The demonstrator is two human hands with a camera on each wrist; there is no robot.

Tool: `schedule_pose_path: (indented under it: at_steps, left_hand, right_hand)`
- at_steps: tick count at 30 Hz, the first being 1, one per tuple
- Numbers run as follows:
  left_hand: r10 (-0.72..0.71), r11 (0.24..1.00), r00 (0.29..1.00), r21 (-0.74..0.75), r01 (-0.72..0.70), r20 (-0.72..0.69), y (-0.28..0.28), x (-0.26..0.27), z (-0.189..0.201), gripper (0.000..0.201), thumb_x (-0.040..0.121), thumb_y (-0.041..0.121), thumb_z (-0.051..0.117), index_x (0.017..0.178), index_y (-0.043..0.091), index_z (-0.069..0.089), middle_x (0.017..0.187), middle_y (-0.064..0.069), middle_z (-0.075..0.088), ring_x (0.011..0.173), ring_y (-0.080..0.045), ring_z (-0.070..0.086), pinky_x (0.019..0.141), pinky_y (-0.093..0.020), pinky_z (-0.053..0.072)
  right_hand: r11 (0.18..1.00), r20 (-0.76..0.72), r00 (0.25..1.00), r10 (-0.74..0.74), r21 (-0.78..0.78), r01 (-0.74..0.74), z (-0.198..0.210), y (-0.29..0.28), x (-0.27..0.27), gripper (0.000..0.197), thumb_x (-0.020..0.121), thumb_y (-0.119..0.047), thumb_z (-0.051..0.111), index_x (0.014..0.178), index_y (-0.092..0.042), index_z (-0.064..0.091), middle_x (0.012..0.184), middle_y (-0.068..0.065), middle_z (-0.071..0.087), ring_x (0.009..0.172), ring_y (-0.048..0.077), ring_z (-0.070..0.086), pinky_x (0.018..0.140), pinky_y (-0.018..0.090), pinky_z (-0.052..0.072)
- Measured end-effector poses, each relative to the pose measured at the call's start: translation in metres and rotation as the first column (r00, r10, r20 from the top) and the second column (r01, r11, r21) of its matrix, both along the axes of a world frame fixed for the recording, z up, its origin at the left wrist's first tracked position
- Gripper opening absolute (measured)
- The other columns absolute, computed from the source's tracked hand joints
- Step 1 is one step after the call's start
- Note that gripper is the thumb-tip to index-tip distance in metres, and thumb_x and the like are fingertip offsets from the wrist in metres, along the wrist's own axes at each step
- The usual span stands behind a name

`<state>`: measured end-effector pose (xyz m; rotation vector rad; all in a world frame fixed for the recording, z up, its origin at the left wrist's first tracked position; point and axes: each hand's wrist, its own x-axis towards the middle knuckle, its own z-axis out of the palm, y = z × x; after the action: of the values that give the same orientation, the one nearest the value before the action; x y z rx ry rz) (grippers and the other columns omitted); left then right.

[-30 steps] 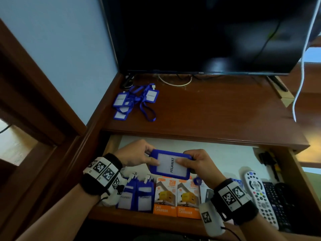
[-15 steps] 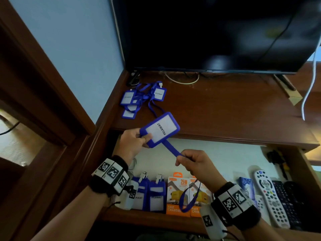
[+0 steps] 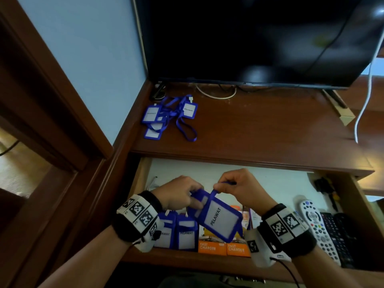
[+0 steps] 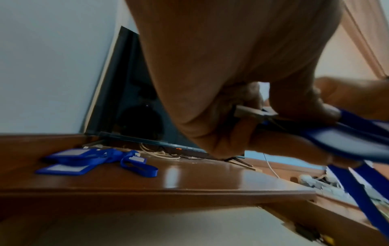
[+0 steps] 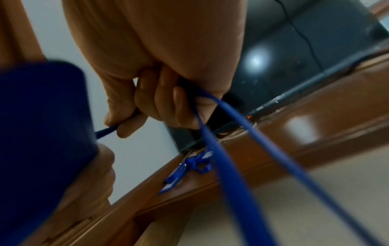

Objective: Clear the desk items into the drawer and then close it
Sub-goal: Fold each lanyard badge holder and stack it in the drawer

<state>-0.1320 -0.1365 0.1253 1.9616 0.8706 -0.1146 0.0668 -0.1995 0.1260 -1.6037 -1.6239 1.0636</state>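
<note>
The big black television (image 3: pixel 255 38) is filling the top of my view at twelve o'clock, standing on the brown wooden desk (image 3: pixel 259 129). Below the desktop, the drawer (image 3: pixel 270 183) is sitting pulled open toward me, its pale floor showing.

Inside the drawer, at four o'clock, a white remote control (image 3: pixel 319 229) is lying beside a black remote (image 3: pixel 337 238). Along the front at six o'clock, two orange fast-charger boxes (image 3: pixel 224 248) are standing side by side, and just left of them two blue badge holders (image 3: pixel 178 233) are standing upright, both marked PELAWAT.

Up on the desk at eleven o'clock, near the television's left foot, a pile of blue badge holders with tangled lanyards (image 3: pixel 166 117) is lying, not yet cleared.

Now to my hands, both working over the open drawer. My left hand (image 3: pixel 178 194) is pinching the top-left corner of the blue PELAWAT badge holder (image 3: pixel 218 219), thumb on top and fingers underneath; the left wrist view is showing the white clip end caught between my fingertips. The holder is hanging tilted above the charger boxes. My right hand (image 3: pixel 241 188) is curling around its blue lanyard (image 5: pixel 229 149), thumb and forefinger nipping the strap close to the holder while the loop is trailing out of my fist.
</note>
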Motion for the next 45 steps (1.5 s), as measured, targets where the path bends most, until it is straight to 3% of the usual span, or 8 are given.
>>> schedule_pose_path:
  at_steps: [8,14,20,24,30,35,41,45]
  left_hand:
    - [0.357,0.911,0.861,-0.339,-0.235,0.363,-0.005,-0.002,-0.01,0.02,0.085,-0.008,0.06,0.088,0.011,0.065,0.086,0.003,0.071,0.086,-0.011,0.068,0.075,-0.024,0.054]
    - [0.724,0.689,0.56,-0.424,-0.588,0.402,-0.008,0.008,-0.017,0.018,0.088,-0.002,0.058,0.099,0.01,0.066,0.09,-0.001,0.073,0.079,-0.008,0.067,0.069,-0.019,0.05]
    - [0.844,0.503,0.395,-0.276,-0.819,0.364,-0.008,0.012,-0.023,0.012,0.088,0.004,0.062,0.095,0.011,0.067,0.085,-0.001,0.07,0.069,-0.007,0.062,0.058,-0.01,0.047]
    - [0.777,0.583,0.576,0.054,-0.811,0.253,-0.007,0.003,-0.039,0.005,0.085,0.018,0.067,0.089,0.021,0.067,0.089,0.0,0.072,0.084,-0.016,0.067,0.081,-0.038,0.055]
    - [0.271,0.927,0.936,0.321,-0.193,-0.222,-0.022,-0.008,-0.033,0.011,0.083,0.026,0.062,0.088,0.016,0.062,0.09,-0.004,0.065,0.085,-0.023,0.06,0.078,-0.04,0.051]
    - [0.037,0.992,0.976,0.128,-0.01,-0.214,-0.029,-0.016,-0.023,0.01,0.083,0.015,0.064,0.075,0.017,0.059,0.086,-0.005,0.067,0.083,-0.022,0.061,0.072,-0.036,0.047]
    - [0.158,0.987,0.986,-0.037,-0.157,0.052,-0.034,-0.014,-0.02,0.026,0.084,0.007,0.066,0.07,0.027,0.058,0.079,0.004,0.064,0.079,-0.01,0.061,0.074,-0.026,0.048]
    - [0.369,0.928,0.891,-0.154,-0.338,0.264,-0.039,-0.001,-0.013,0.004,0.088,-0.003,0.059,0.09,-0.002,0.062,0.088,-0.01,0.066,0.08,-0.013,0.062,0.073,-0.023,0.05]
  right_hand:
    - [0.962,-0.548,0.793,-0.267,-0.202,0.184,-0.045,-0.011,-0.015,0.027,0.089,0.005,0.053,0.065,-0.005,0.059,0.056,0.001,0.057,0.049,0.011,0.053,0.048,0.019,0.041]
    - [0.932,-0.521,0.787,-0.332,-0.312,0.187,-0.054,-0.005,-0.032,0.037,0.096,-0.006,0.045,0.059,-0.01,0.049,0.045,-0.001,0.031,0.04,0.01,0.023,0.041,0.018,0.021]
    - [0.977,-0.31,0.947,-0.088,-0.211,0.021,-0.038,-0.007,-0.042,0.036,0.099,-0.019,0.046,0.064,-0.012,0.051,0.047,-0.003,0.037,0.04,0.006,0.03,0.043,0.018,0.028]
    - [0.982,-0.026,0.992,0.124,-0.141,-0.126,-0.028,-0.006,-0.045,0.033,0.096,-0.016,0.049,0.064,-0.022,0.053,0.057,-0.01,0.047,0.047,-0.004,0.045,0.05,0.009,0.033]
    - [0.954,0.138,0.946,0.293,-0.116,-0.278,-0.026,-0.004,-0.033,0.032,0.093,-0.016,0.056,0.061,-0.012,0.059,0.059,-0.006,0.054,0.051,0.0,0.048,0.053,0.014,0.034]
    - [0.951,0.01,0.962,0.271,-0.157,-0.267,-0.033,-0.003,-0.023,0.026,0.09,-0.019,0.061,0.068,-0.005,0.066,0.064,0.001,0.06,0.055,0.007,0.045,0.055,0.018,0.037]
    - [0.974,-0.268,0.956,0.119,-0.156,-0.165,-0.037,-0.009,-0.013,0.024,0.09,-0.013,0.059,0.067,-0.007,0.062,0.059,0.005,0.054,0.05,0.007,0.046,0.051,0.017,0.037]
    - [0.984,-0.424,0.902,0.078,-0.113,-0.138,-0.041,-0.011,-0.006,0.024,0.086,-0.001,0.061,0.063,-0.003,0.054,0.057,0.001,0.053,0.05,0.006,0.052,0.051,0.016,0.041]
